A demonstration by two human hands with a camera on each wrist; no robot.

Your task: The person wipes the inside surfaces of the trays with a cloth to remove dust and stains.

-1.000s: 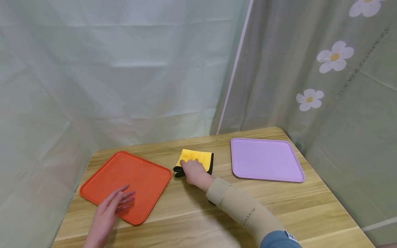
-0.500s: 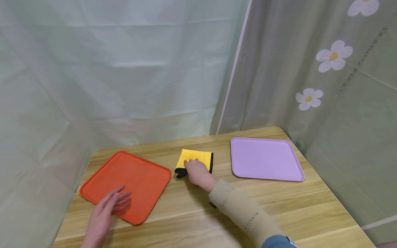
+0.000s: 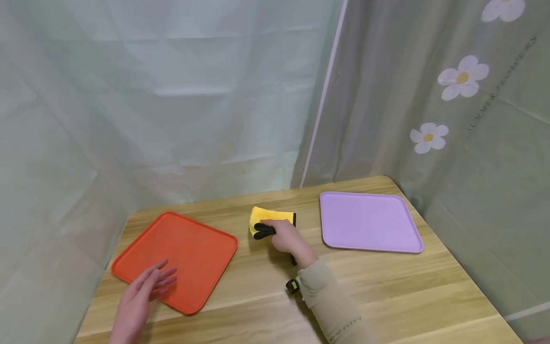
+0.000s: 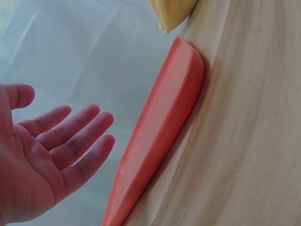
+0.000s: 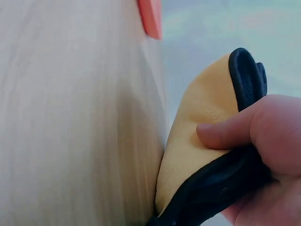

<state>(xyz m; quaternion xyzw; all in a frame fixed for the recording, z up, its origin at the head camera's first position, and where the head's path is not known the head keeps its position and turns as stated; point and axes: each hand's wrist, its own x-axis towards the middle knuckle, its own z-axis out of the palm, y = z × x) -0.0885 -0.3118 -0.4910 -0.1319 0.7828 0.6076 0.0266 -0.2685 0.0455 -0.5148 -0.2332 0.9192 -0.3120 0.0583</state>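
Observation:
In the middle of the table, my right hand (image 3: 287,235) pinches the near edge of a folded yellow cloth (image 3: 270,217) with black trim. The right wrist view shows the thumb pressed on the yellow side of the cloth (image 5: 197,113), whose near edge is raised off the wood. My left hand (image 3: 136,296) hovers over the near left corner of an orange-red tray (image 3: 180,258). Its fingers are spread and relaxed, and in the left wrist view the hand (image 4: 51,155) is apart from the tray (image 4: 155,127), palm bare.
A purple tray (image 3: 369,222) lies at the right of the wooden table (image 3: 258,296). Curtains (image 3: 206,95) hang close behind the table's back edge and along both sides. A small dark device (image 3: 292,286) shows at the right wrist.
My right hand has taken hold of the cloth's near edge and lifted it, curling it up. The right forearm has swung nearer. My left hand has drifted slightly left.

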